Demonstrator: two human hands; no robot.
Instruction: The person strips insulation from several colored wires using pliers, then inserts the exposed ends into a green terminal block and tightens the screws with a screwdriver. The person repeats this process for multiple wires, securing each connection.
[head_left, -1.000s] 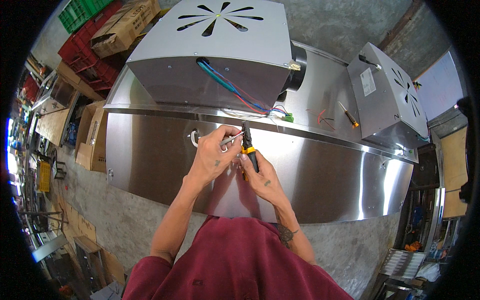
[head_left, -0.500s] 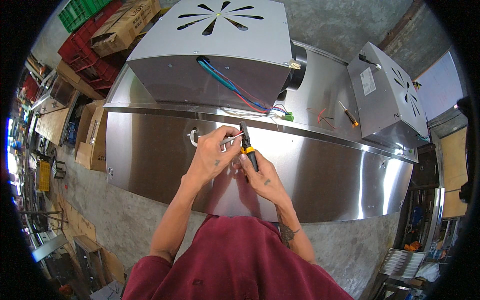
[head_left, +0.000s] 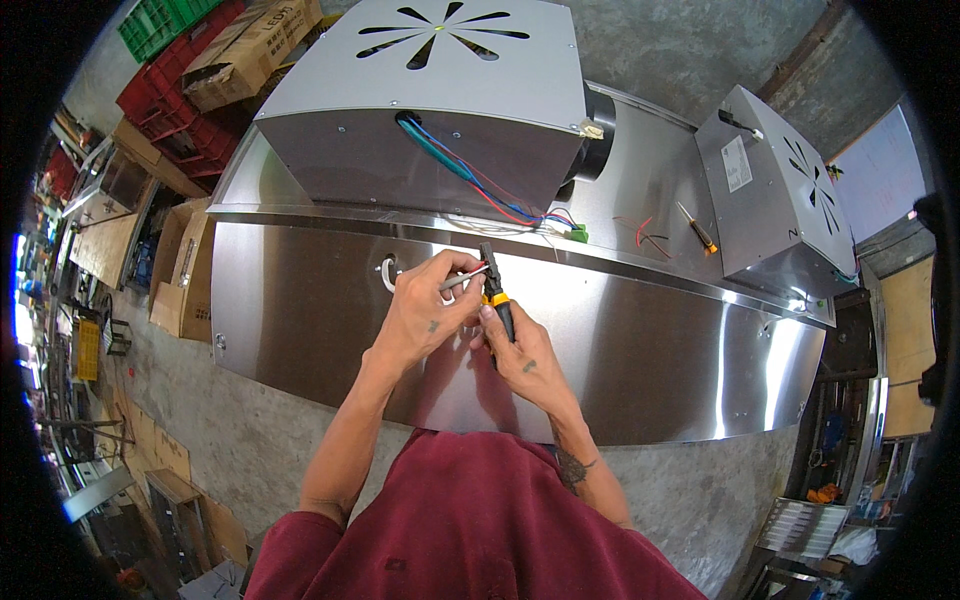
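Observation:
My left hand (head_left: 430, 302) pinches a grey cable (head_left: 461, 280) whose thin inner wires, one of them red, come out at the end. In my right hand (head_left: 524, 356) is a pair of pliers (head_left: 489, 270) with black and yellow handles, its dark jaws pointing away from me. The wire ends meet the jaws, and my left fingertips touch the tool's side. Whether the jaws bite on a wire is too small to tell. Left of my left hand, a white loop of cable (head_left: 388, 275) comes out of the steel panel (head_left: 640, 350).
Beyond the panel stands a large grey metal housing (head_left: 380, 160) with blue and red wires (head_left: 480, 190) running to a green connector (head_left: 578, 234). Farther right lie loose wire scraps (head_left: 643, 235), a screwdriver (head_left: 697, 230) and a smaller grey housing (head_left: 765, 200). Crates and cardboard boxes (head_left: 255, 60) are stacked back left.
My right hand has shifted very slightly on the plier handles. The cable, the pliers and my left hand stay in nearly the same place.

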